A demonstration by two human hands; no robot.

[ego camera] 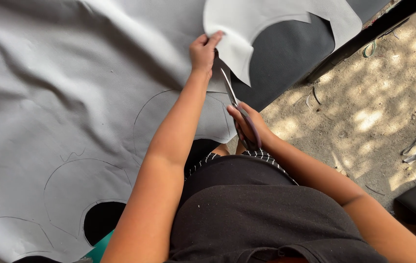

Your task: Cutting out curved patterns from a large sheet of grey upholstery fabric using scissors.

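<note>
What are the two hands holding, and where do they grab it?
The left hand pinches the cut edge of the grey sheet. The right hand holds the scissors by their handles.

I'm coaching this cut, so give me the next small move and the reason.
Probably close the scissors a little further along the drawn curve. The right hand holds them with blades open at the cut edge, and the left hand lifts the grey sheet just ahead of the tips.
</note>
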